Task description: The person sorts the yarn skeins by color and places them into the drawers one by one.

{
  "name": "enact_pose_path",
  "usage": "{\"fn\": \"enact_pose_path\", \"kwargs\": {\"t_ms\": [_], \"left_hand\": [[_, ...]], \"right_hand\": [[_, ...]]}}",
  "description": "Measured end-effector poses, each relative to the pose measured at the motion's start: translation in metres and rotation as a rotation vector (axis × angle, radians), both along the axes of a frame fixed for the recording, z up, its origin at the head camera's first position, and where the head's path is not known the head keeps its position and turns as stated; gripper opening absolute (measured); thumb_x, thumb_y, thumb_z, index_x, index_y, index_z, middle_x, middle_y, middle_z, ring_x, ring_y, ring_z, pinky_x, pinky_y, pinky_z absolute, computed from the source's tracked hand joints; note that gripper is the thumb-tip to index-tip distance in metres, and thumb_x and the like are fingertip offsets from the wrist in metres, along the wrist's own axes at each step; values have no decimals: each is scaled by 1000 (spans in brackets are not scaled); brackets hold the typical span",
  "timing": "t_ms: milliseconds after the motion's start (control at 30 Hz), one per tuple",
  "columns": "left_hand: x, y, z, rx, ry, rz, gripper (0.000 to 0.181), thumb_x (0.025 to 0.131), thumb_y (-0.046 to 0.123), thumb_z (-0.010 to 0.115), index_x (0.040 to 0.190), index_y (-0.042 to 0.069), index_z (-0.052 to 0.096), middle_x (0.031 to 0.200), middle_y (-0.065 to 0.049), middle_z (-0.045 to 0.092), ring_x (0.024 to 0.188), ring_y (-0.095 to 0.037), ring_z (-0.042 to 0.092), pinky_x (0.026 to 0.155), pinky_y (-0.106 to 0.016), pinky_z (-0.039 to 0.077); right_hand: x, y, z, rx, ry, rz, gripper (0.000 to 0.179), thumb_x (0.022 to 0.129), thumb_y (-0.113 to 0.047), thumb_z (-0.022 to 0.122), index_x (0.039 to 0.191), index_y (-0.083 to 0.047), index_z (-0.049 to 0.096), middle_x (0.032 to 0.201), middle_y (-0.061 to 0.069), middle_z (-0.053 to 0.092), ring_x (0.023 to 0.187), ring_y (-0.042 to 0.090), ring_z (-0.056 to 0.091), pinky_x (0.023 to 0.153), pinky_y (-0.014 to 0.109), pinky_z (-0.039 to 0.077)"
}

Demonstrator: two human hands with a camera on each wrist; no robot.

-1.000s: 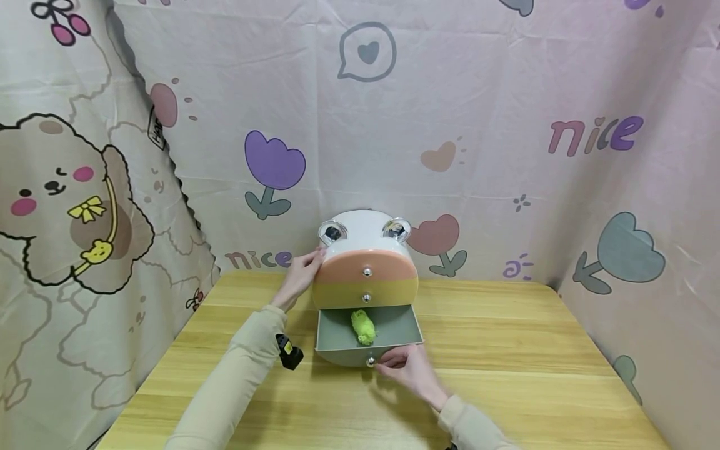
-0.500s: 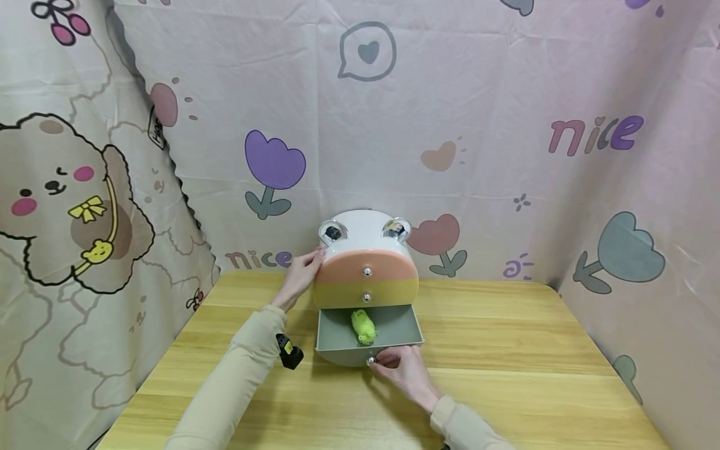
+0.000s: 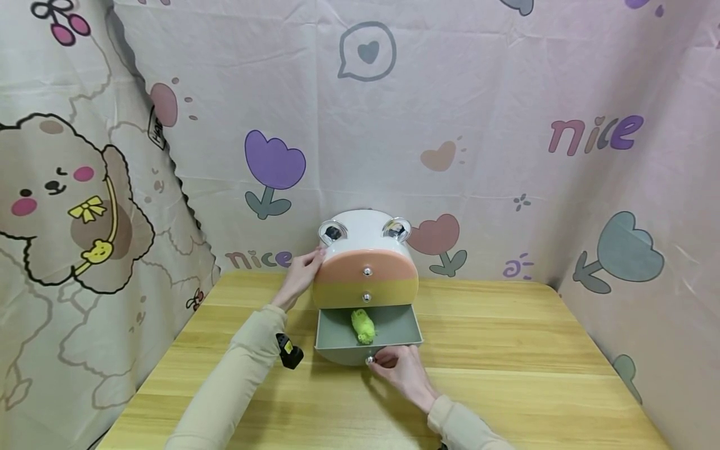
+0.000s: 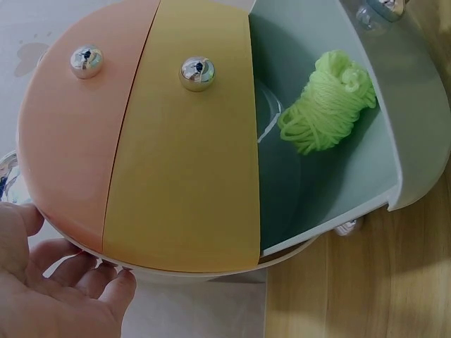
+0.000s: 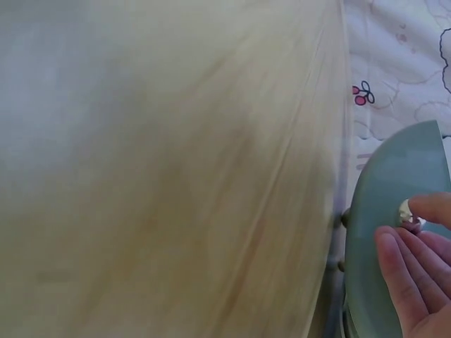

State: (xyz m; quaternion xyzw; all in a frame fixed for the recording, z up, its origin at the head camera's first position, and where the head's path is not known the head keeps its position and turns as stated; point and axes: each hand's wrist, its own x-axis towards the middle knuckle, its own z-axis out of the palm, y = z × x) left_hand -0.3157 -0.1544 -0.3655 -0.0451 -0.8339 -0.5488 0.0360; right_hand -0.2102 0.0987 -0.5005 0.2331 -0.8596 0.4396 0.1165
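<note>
A frog-shaped mini drawer cabinet [image 3: 365, 231] has a white top, with orange and yellow drawers closed. Its grey-green bottom drawer [image 3: 333, 331] is pulled out, holding a bundle of bright green yarn [image 4: 328, 105]. My left hand [image 3: 298, 279] rests against the cabinet's left side; in the left wrist view its fingertips touch the edge beside the orange drawer front [image 4: 77, 148]. With thumb and fingers, my right hand [image 3: 406, 374] pinches the silver knob [image 5: 406, 213] of the bottom drawer. The fingers partly cover this knob in the right wrist view.
The cabinet stands near the back of a wooden table [image 3: 495, 350]. A printed cloth [image 3: 365, 125] hangs behind and along both sides. Small round feet [image 4: 349, 227] show under the cabinet. A black wrist camera [image 3: 289, 352] sticks out from my left sleeve.
My right hand has moved slightly left, and its thumb and fingers have closed around the bottom drawer's knob. The drawer has slid in very slightly. My left hand has stayed put.
</note>
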Motion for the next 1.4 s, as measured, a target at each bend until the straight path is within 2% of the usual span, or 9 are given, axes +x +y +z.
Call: {"fn": "enact_pose_path", "kwargs": {"t_ms": [433,833,1000,1400], "left_hand": [[0,0,0,-3,9,-4,53,109,34,44,149,1,43,162,-13,34,153,-33,31,128,-44,24],[1,0,1,13,12,-6,52,109,33,44,149,0,44,162,-13,34,153,-33,30,128,-43,24],[2,0,2,3,-7,-4,54,108,36,44,150,2,43,163,-12,33,153,-33,29,128,-44,23],[3,0,3,-2,0,-7,52,108,35,44,149,2,44,163,-12,34,153,-32,30,128,-44,23]], "right_hand": [[-21,-5,0,-18,28,-44,6,80,-10,83,81,-7,77,76,8,78,63,8,72,60,13,56],[-41,-12,3,-25,22,-80,6,81,-10,82,83,-6,78,78,8,79,66,13,74,63,14,57],[-48,-14,3,-21,23,-109,6,81,-11,82,82,-8,78,77,7,78,66,13,74,62,13,55],[-65,-19,1,-31,47,-120,4,81,-9,82,82,-7,78,78,7,79,68,15,75,64,12,55]]}}
